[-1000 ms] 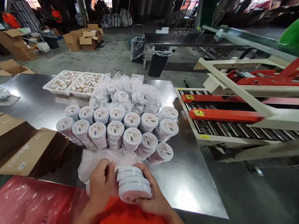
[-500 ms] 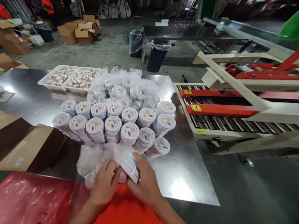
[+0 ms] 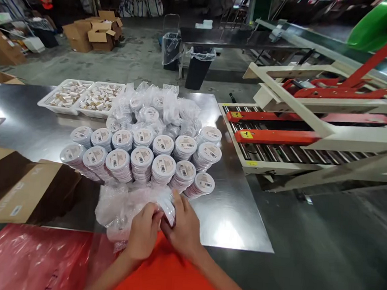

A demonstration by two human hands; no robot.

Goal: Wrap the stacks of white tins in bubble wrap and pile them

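My right hand [image 3: 184,227] is wrapped round a short stack of white round discs [image 3: 167,207], tilted on its side at the table's near edge. My left hand [image 3: 144,231] is closed at the stack's left side, thumb and fingers pinching clear bubble wrap [image 3: 118,208]; the fingertips partly hide what they grip. The wrap lies loosely on the metal table [image 3: 231,210] beside and behind the hands. Just beyond stand two rows of stacked round discs [image 3: 142,156], white with barcode labels on top and pinkish sides.
Behind the rows lies a heap of bubble-wrapped stacks [image 3: 156,111]. Two white baskets [image 3: 57,106] hold small white-and-brown pieces. An open cardboard box [image 3: 25,190] and red plastic sheeting [image 3: 33,257] are at left. A roller conveyor [image 3: 245,162] with red bars adjoins the right side.
My hands have drawn closer together around the stack, and less of the white discs shows. The whole view has shifted slightly, so the scene sits further left.
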